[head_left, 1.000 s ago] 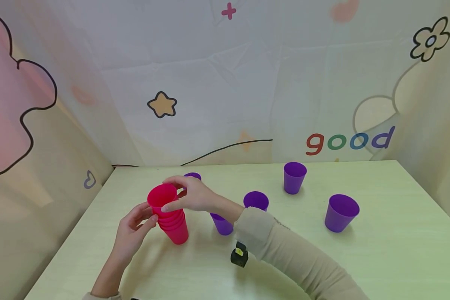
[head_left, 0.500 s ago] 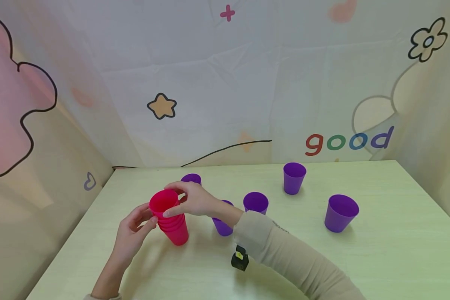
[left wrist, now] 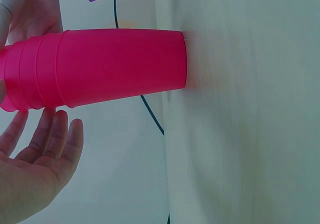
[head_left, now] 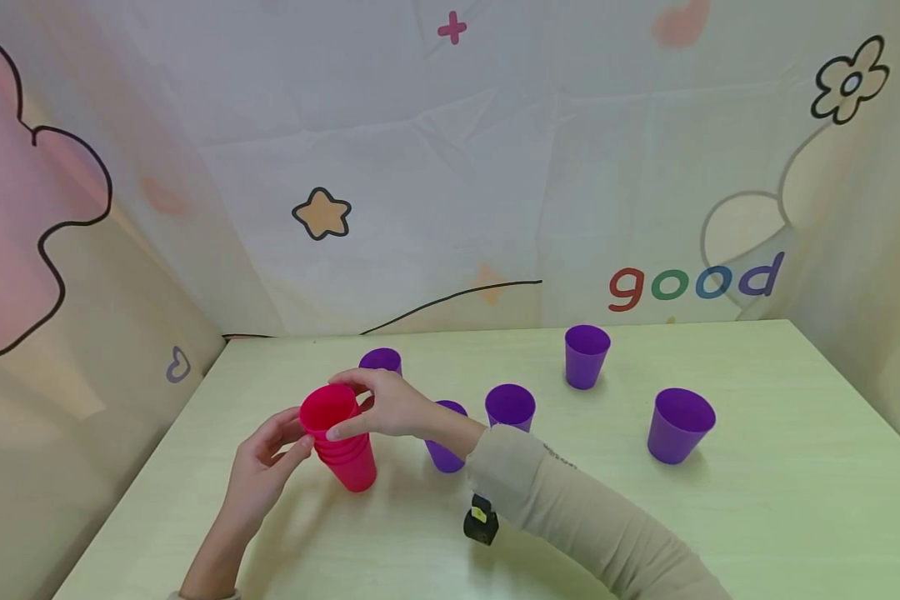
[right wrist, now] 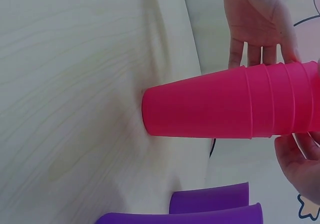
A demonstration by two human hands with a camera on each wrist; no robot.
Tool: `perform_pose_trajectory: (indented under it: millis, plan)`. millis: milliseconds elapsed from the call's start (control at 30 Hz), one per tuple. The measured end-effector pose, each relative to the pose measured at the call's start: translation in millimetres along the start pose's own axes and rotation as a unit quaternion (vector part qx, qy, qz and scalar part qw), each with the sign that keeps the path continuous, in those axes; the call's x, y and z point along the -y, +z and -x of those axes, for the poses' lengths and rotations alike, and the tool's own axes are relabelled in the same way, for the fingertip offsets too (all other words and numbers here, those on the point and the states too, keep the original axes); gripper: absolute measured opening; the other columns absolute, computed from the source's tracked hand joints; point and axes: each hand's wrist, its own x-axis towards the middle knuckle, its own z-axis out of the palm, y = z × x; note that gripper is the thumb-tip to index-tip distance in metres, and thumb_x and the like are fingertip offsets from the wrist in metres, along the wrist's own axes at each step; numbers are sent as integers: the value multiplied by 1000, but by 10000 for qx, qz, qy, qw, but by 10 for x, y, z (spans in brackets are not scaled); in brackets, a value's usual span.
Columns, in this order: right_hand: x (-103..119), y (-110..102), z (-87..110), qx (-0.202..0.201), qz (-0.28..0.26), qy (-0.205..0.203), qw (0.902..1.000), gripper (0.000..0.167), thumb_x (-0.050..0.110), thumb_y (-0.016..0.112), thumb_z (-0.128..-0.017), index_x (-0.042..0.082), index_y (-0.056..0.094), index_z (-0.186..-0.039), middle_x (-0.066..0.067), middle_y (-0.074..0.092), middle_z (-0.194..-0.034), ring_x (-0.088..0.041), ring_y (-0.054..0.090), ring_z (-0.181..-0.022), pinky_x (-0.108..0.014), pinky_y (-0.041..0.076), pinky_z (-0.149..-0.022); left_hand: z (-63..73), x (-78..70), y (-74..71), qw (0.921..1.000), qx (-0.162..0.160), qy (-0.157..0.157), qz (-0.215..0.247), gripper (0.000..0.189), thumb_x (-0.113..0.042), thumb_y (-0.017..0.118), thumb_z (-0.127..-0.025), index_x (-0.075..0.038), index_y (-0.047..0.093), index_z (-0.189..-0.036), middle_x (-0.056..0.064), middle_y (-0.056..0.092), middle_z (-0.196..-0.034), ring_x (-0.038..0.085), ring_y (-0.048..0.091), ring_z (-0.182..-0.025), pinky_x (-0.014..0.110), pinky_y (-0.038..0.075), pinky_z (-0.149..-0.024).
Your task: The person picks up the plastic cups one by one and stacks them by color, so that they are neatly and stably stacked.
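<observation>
Both curved: L hand (head_left: 261,468) & R hand (head_left: 392,406) round red cups (head_left: 354,468).

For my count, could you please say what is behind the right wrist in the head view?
A purple cup: some rim and lower side show; the wrist covers its middle.

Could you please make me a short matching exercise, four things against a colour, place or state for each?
1. cup stack
2. rightmost cup
3. outlined star
4. left hand

A. tan-orange
B. touching the stack's left side, near its top
C. purple, standing alone
D. red, several nested together

Pairs: 1-D, 2-C, 3-A, 4-B
</observation>
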Motion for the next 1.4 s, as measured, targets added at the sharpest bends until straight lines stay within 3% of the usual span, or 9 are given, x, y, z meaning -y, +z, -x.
perform_pose_trajectory:
  millis: [200, 467, 867, 1400]
  plan:
    - [5, -30, 57, -119, 132, -190, 9997, 72, 22, 76, -72, 7, 43, -134, 1, 54, -118, -9, 51, -100, -21, 47, -75, -1, -6, 9, 10000, 1, -51, -2, 39, -14, 59, -89, -4, 49, -125, -9, 58, -106, 8, 55, -95, 24, 50, -75]
    - [61, -161, 239, -294, 48, -279, 9992, 66, 20, 75, -75, 9, 44, -133, -3, 53, -125, -13, 51, -109, -26, 46, -86, -1, 0, 10, 10000, -49, -34, 15, 39, -11, 59, -88, -2, 49, -125, -10, 58, -104, 8, 56, -94, 23, 50, -74]
    - [-23, -423, 542, -504, 19, -405, 9979, 66, 18, 75, -75, 9, 44, -133, -2, 53, -124, -17, 48, -113, -27, 45, -87, 14, -3, 18, 9998, -87, 156, 127, 36, -6, 59, -88, 3, 50, -122, -10, 59, -100, 6, 57, -91, 21, 50, -72]
    - [-137, -725, 995, -890, 119, -546, 9945, 62, 17, 73, -76, 8, 46, -131, -5, 54, -122, -18, 50, -110, -31, 44, -89, 8, -2, 23, 9999, -88, 30, 39, 38, -10, 59, -88, 0, 50, -123, -11, 59, -101, 5, 56, -94, 21, 50, -74]
